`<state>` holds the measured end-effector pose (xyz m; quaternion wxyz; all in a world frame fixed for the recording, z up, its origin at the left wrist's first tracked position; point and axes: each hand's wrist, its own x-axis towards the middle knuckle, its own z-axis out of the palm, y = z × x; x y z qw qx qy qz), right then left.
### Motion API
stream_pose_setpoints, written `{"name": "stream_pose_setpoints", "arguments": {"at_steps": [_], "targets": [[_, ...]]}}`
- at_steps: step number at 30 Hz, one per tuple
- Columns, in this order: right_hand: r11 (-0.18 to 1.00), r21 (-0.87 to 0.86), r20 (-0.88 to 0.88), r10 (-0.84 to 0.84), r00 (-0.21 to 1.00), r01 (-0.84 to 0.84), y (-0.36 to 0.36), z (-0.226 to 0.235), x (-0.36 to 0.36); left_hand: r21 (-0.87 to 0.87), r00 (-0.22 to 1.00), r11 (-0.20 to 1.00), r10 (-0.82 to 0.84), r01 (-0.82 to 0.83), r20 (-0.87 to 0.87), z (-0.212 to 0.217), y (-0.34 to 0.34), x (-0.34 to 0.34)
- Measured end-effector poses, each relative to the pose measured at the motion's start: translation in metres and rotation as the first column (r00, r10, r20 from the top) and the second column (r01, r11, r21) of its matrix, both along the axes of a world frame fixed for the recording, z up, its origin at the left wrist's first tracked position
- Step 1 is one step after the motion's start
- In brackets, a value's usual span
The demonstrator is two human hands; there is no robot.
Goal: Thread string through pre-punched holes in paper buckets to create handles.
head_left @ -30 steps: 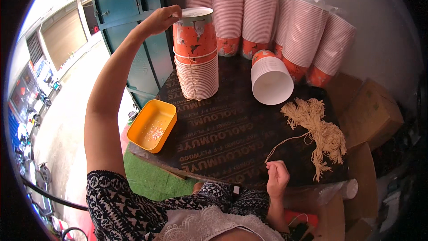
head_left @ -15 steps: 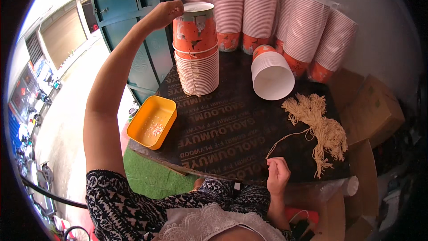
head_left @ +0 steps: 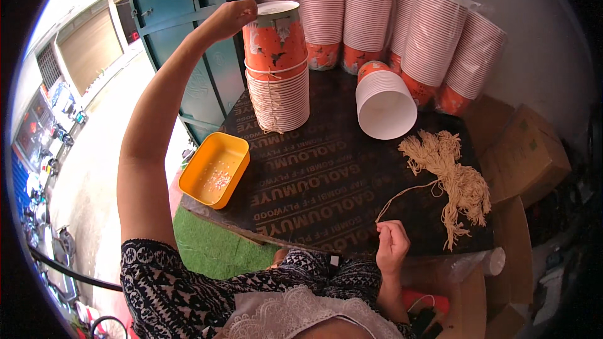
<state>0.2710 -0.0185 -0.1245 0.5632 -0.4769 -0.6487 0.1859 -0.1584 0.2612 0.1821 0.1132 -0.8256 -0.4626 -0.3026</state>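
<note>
My left hand point(head_left: 232, 17) is raised and pinches the rim of the top orange paper cup point(head_left: 274, 37) on an upright stack of cups point(head_left: 279, 97) with strings hanging down its side. My right hand point(head_left: 392, 246) rests near the front edge of the dark plywood board point(head_left: 314, 182), fingers closed on the end of a beige string point(head_left: 405, 191). That string runs back to a bundle of beige strings point(head_left: 455, 179) on the board's right side.
A second stack of cups point(head_left: 384, 102) lies on its side, white mouth facing me. Several tall wrapped cup stacks point(head_left: 377, 16) lean on the back wall. An orange tray point(head_left: 215, 168) sits at the board's left edge. Cardboard boxes point(head_left: 524, 150) stand at the right, a green door point(head_left: 182, 31) at the left.
My left hand has settled a little more onto the top cup's rim. My right hand has drawn the string slightly out of the bundle, toward the front edge.
</note>
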Motion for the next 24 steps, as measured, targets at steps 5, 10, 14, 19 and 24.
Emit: {"name": "stream_pose_setpoints", "arguments": {"at_steps": [5,10,14,19,24], "targets": [[1.000,0.000,-0.001,0.000,1.000,0.000,0.0007,-0.0024,-0.0009,0.019,0.996,0.996,-0.087,0.087,-0.021,-0.0008,0.0023,-0.0091],[1.000,-0.018,0.005,-0.001,1.000,0.001,0.0000,-0.0057,0.0009,-0.010,0.999,1.000,-0.025,0.025,-0.038,0.0032,-0.0008,-0.0033],[1.000,-0.024,-0.003,0.003,1.000,-0.003,0.0000,-0.0047,-0.0007,-0.011,0.998,1.000,-0.029,0.028,-0.055,0.0044,-0.0004,-0.0066],[1.000,-0.017,0.003,-0.001,1.000,0.001,0.0006,-0.0039,0.0004,-0.008,0.996,0.999,-0.052,0.052,-0.075,0.0038,-0.0007,-0.0039],[1.000,-0.013,0.001,-0.005,1.000,0.005,-0.0003,-0.0024,-0.0026,-0.005,0.997,0.999,-0.032,0.032,-0.072,0.0008,-0.0015,-0.0078]]}}
